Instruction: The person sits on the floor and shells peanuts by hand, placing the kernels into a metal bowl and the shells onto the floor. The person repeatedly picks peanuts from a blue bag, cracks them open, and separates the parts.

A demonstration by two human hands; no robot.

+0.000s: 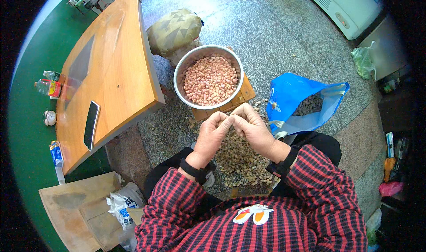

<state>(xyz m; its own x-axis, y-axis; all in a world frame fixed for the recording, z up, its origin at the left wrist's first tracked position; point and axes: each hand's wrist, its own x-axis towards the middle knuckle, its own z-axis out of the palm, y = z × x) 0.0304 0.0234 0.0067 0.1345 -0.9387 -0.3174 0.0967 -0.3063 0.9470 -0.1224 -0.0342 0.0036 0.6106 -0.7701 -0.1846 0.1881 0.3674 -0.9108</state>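
Observation:
My left hand (213,132) and my right hand (254,129) meet at the fingertips, pinched together; whatever lies between them is hidden by the fingers, perhaps a peanut. Just beyond them a round metal pot (177,82) holds many shelled pinkish peanuts (211,80). It rests on a low wooden stool (247,89). Below my hands, between my legs, a heap of empty peanut shells (244,159) covers the floor. To the right of my right hand, a blue bag (288,85) stands with its mouth spread, dark-looking contents (309,105) inside.
A wooden table (116,62) with a phone (92,125) on it stands at the left. Behind the pot is a patterned sack or cushion (176,31). A cardboard box (76,198) and a plastic bag (124,205) lie at lower left. A white freezer (346,9) is at upper right.

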